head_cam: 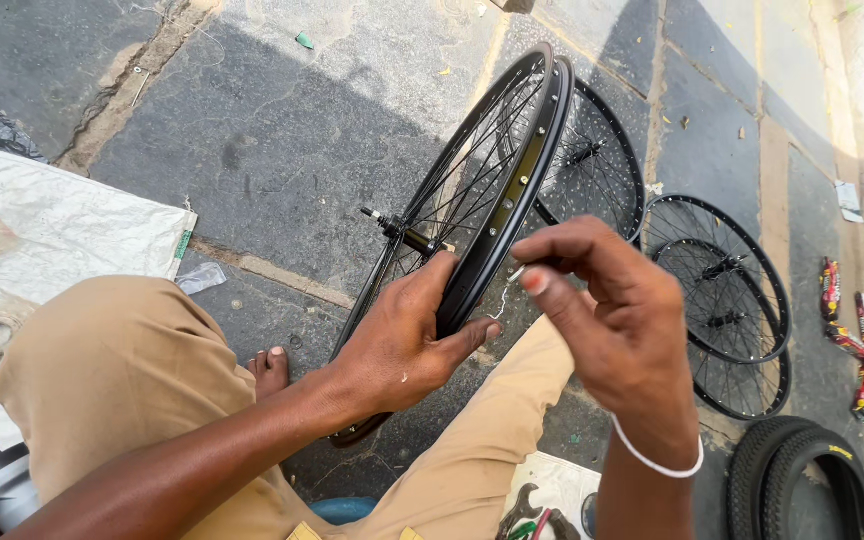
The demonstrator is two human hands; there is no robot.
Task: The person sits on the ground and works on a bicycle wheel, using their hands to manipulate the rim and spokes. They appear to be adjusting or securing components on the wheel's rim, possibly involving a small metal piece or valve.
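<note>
A black spoked bicycle wheel (512, 170) stands upright between my knees, its axle (392, 228) sticking out to the left. My left hand (402, 345) grips the rim from the left, thumb across its near edge. My right hand (612, 320) hovers just right of the rim. Its thumb and forefinger pinch a small thin metal piece (517, 275), too small to identify, close to the rim's inner face.
More black spoked wheels (722, 290) lie flat on the stone paving to the right, with black tyres (802, 475) at the lower right and red packets (857, 335) beside them. A white woven sack (52, 230) covers the ground at left. Tools (532, 520) lie near my lap.
</note>
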